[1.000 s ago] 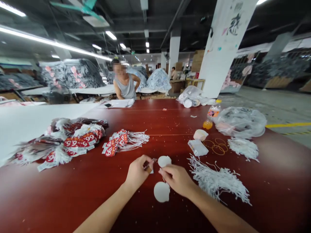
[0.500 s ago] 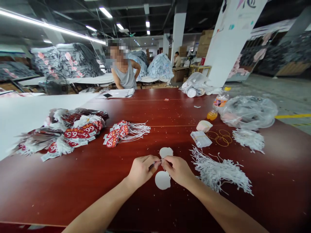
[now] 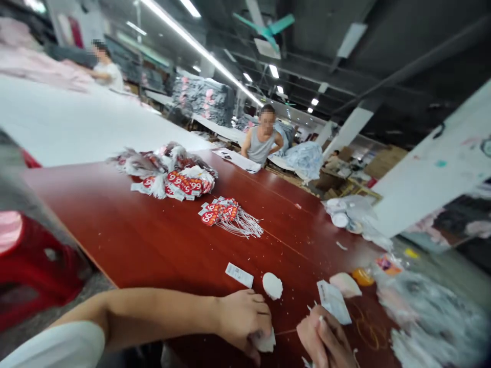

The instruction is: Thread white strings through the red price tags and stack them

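- Nearest me, my left hand [image 3: 243, 319] is closed on a white tag [image 3: 264, 341] at the near edge of the red table [image 3: 126, 232]. My right hand [image 3: 325, 341] sits just beside it, fingers curled around a thin white string — though the blur keeps me from being sure of that pinch.
- So I judge this tag is mid-threading — string not yet tied off.
- Just beyond the hands lie a loose white tag [image 3: 272, 285], a small white label [image 3: 239, 274] to its left, and a flat clear packet [image 3: 333, 301] to the right; I take these as still to be worked.
- To the right, a blurred heap of white strings [image 3: 418, 347] waits unused.
- Farther off, a small bundle of red tags [image 3: 222, 212] with strings attached, and beyond it a bigger pile [image 3: 171, 176] — finished work, by my reading.
- At the far end, a person in a grey top [image 3: 262, 143] sits at the table.
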The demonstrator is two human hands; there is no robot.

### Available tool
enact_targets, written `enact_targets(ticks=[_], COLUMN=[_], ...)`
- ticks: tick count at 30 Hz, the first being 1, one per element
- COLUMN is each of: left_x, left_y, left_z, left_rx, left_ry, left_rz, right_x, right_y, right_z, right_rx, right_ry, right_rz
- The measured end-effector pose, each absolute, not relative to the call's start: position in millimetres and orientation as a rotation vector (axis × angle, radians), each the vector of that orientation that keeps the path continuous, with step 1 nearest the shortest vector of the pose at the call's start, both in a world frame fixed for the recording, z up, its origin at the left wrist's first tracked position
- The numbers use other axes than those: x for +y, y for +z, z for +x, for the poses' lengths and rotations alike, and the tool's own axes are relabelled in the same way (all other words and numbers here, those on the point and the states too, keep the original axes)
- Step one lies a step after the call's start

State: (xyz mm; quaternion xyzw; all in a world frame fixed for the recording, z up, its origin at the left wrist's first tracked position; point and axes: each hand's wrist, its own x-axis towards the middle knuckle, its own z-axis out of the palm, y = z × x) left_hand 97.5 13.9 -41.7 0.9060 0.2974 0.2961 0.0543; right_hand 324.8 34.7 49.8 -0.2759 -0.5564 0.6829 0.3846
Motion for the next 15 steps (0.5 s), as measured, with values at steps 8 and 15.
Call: enact_targets(ticks=[8, 15], left_x=[33, 65], left_y=[35, 32], left_z=[-14, -153], left_rx=[1.492, 2.307], left_ry=[0.780, 0.778], left_rz=[2.298, 1.692], right_x=[96, 120], right_y=[62, 22], right_z=[274, 121], right_rx=[-0.695, -1.052], right_ry=[1.711, 1.910], right_rz=[-0.857, -1.040])
